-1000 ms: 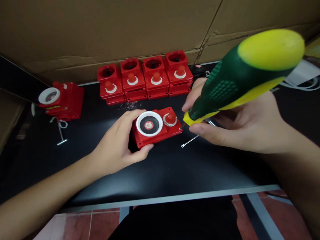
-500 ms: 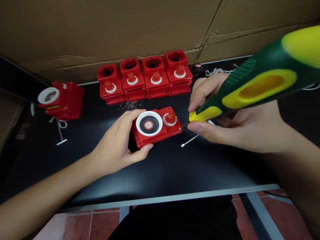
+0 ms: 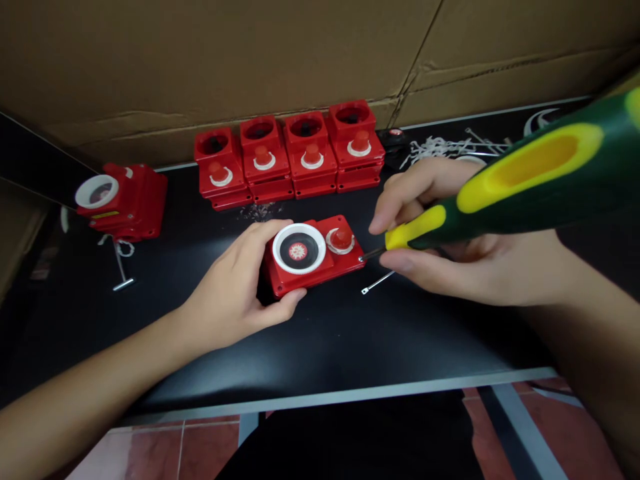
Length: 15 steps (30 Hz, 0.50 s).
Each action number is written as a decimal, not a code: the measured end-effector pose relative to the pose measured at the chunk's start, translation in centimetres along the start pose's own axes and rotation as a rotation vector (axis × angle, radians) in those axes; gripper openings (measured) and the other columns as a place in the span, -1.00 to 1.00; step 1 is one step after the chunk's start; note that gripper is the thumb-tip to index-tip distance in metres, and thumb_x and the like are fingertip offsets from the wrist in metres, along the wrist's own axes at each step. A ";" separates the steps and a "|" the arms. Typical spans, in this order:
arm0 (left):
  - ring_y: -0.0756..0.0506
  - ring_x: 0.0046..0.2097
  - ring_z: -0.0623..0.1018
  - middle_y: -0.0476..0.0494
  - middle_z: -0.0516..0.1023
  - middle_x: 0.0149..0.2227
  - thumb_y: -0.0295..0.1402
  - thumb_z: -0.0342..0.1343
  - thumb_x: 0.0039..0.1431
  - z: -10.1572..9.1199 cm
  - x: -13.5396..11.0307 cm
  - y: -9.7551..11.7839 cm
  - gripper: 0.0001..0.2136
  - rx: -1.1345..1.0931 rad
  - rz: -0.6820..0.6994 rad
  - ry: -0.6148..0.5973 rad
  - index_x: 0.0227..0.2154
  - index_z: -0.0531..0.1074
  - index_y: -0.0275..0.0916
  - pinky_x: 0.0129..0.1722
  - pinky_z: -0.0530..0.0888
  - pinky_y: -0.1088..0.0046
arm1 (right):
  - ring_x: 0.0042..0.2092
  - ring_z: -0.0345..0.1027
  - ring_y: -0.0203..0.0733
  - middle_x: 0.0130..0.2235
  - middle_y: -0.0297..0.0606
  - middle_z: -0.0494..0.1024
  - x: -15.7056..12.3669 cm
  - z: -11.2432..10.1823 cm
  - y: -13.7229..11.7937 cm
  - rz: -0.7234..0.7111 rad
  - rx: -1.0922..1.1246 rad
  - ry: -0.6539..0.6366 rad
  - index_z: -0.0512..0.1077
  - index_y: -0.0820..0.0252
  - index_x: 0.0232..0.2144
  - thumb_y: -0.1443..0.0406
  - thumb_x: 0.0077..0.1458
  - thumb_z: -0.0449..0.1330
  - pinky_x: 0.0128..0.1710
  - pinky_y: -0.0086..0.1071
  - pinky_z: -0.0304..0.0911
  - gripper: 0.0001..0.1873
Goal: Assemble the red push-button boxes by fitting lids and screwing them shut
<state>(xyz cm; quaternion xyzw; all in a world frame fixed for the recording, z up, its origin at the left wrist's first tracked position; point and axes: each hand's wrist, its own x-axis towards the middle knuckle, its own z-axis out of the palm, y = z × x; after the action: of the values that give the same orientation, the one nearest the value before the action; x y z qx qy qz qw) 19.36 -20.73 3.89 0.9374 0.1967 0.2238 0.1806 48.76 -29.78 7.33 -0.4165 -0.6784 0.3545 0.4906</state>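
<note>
My left hand (image 3: pixel 240 283) grips the left end of a red box-shaped unit (image 3: pixel 325 262) on the black table. The unit carries a white ring with a black and red centre (image 3: pixel 299 249) and a small red dome (image 3: pixel 341 239) in a white collar. Held in my right hand (image 3: pixel 450 247) is a green and yellow screwdriver (image 3: pixel 500 193), lying tilted between thumb and fingers. Its metal tip meets a screw (image 3: pixel 361 259) at the unit's right corner. Below the screwdriver a thin metal rod (image 3: pixel 377 283) lies partly hidden by my right hand.
Several similar red units (image 3: pixel 313 157) stand in a row against the cardboard (image 3: pixel 250 60). Another red unit (image 3: pixel 143 200) with a white ring sits at the left, a T-shaped metal rod (image 3: pixel 123 270) beside it. White cords (image 3: pixel 435 148) lie behind my right hand. The table's front edge (image 3: pixel 350 396) is grey.
The screwdriver's handle has swung lower and its grip has shifted slightly right in my right hand, with the fingers a little looser. The red unit and my left hand stay nearly still.
</note>
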 end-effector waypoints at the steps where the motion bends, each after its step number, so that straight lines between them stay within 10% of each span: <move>1: -0.36 0.24 0.70 -0.36 0.63 0.29 -0.20 0.33 0.44 0.0 0.0 0.0 -0.39 -0.001 0.004 0.001 0.42 0.27 -0.18 0.24 0.70 0.06 | -0.56 0.22 -0.31 -0.41 -0.47 0.57 0.0 0.0 0.0 -0.010 0.002 -0.011 0.63 -0.03 -0.15 0.34 0.22 0.52 -0.64 -0.33 0.16 -0.78; 9: -0.34 0.25 0.70 -0.36 0.62 0.29 -0.21 0.34 0.43 0.2 0.0 -0.1 -0.39 -0.015 0.023 0.014 0.42 0.27 -0.20 0.26 0.69 0.10 | -0.56 0.25 -0.36 -0.40 -0.49 0.55 0.1 -0.1 -0.5 -0.049 -0.032 0.006 0.60 -0.01 -0.19 0.42 0.21 0.45 -0.65 -0.39 0.19 -0.78; 15: -0.35 0.25 0.69 -0.35 0.62 0.29 -0.24 0.34 0.42 0.1 0.1 0.0 -0.38 -0.023 0.010 0.000 0.43 0.28 -0.18 0.26 0.69 0.09 | -0.39 0.57 -0.32 -0.31 -0.42 0.72 -0.2 0.2 -0.1 -0.088 -0.063 0.063 0.65 0.03 -0.27 0.38 0.17 0.56 -0.31 -0.42 0.57 -0.81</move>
<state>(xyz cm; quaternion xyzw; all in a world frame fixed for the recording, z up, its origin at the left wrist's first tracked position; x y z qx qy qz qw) 19.45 -20.69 3.80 0.9362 0.1894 0.2269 0.1901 48.56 -30.00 7.33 -0.4125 -0.6911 0.2979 0.5133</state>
